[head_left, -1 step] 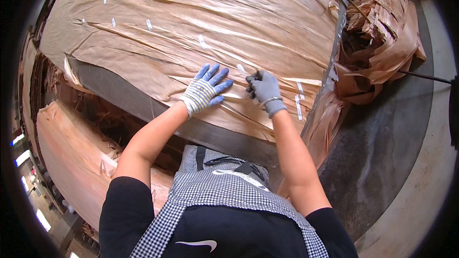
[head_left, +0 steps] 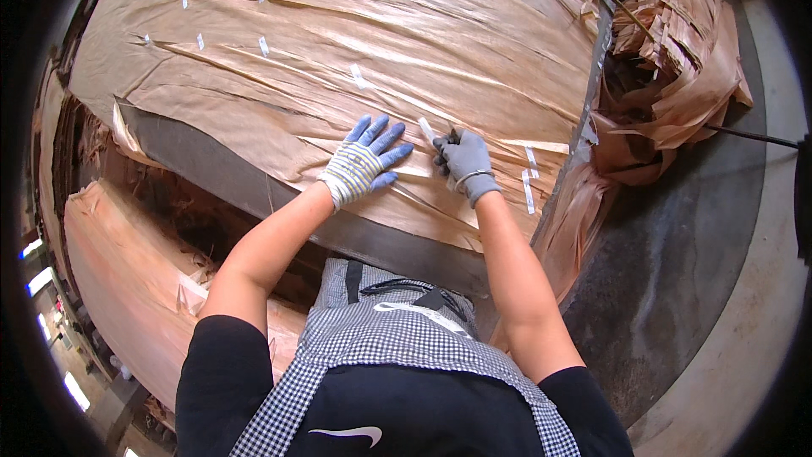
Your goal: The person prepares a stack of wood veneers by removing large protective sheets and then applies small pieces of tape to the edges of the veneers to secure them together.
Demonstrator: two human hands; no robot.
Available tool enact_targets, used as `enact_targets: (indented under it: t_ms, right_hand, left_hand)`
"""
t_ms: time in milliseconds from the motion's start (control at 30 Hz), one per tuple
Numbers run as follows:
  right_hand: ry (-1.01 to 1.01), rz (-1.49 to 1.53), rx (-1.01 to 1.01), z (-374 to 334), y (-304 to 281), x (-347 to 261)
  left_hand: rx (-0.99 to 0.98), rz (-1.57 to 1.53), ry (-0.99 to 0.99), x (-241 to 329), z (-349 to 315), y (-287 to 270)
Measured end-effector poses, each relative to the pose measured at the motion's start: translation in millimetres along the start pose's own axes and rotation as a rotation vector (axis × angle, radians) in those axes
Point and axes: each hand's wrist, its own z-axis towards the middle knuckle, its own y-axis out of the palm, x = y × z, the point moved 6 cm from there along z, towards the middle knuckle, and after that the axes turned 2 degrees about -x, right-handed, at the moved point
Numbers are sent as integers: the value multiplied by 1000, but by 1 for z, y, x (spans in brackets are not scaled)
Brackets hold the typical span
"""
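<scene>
Wood workshop, taped veneer sheet (head_left: pixel 406 42), heaped torn scraps (head_left: pixel 689 55)

We have a veneer sheet (head_left: pixel 474 42) on the worktop (head_left: pixel 397 247), our left hand (head_left: pixel 362 161) on the sheet, our right hand (head_left: pixel 463 161) right of that, beside a tape strip (head_left: pixel 426 129). Loose veneer (head_left: pixel 706 97) lies right of the worktop; a veneer stack (head_left: pixel 127 262), near left.

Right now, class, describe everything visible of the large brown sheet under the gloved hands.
The brown sheet looks like thin wood veneer: tan, rippled with long creases, its near edge uneven. Short white strips, apparently tape, dot it. It lies over a dark grey surface bared along the near side. The left hand rests spread on it; whether the curled right hand touches it is unclear.
</scene>
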Motion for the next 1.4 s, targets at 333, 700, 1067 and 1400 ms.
enact_targets:
  t_ms: [333, 700, 1067, 1400]
  right_hand:
    - [-12, -260, 136, 4, -5, 37]
    - [-101, -568, 284, -33, -19, 44]
    - [-3, -71, 65, -65, -66, 47]
    - [-6, -38, -112, -37, 55, -47]
  left_hand:
    - [73, -81, -86, 28, 43, 8]
    - [205, -196, 163, 50, 46, 14]
    - [174, -191, 20, 14, -4, -26]
    - [66, -7, -316, -87, -86, -5]
